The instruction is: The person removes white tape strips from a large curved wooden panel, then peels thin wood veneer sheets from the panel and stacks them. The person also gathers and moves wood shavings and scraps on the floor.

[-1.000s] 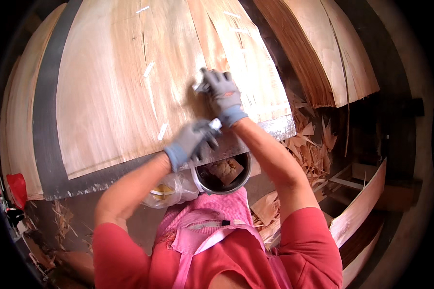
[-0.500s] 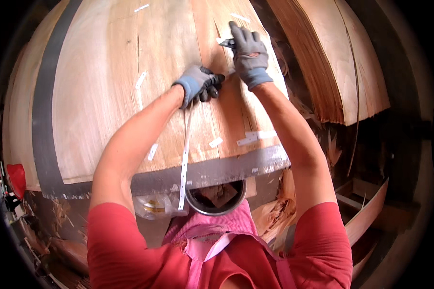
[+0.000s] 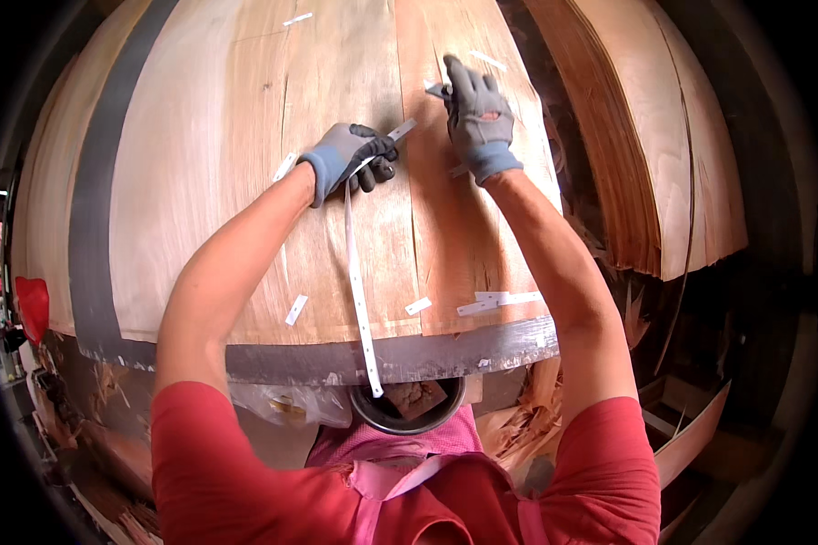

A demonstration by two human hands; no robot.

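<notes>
Your white tape [image 3: 356, 272] runs from above the frame's centre to its lower middle, pinched in your left hand [image 3: 350, 156]. Your right hand [image 3: 480, 116], upper right, is curled around a small dark tool [image 3: 439, 90]. Beneath both lies pale wood veneer [image 3: 186, 182]; a bowl [image 3: 409, 429] sits lower centre.

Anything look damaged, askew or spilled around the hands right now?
Yes. Crumpled wood scraps lie loose right of the bowl. White tape pieces near the wood sheet's lower right edge overlap at uneven angles. The gloved right hand shows a reddish patch, perhaps a hole; I can't tell.
</notes>
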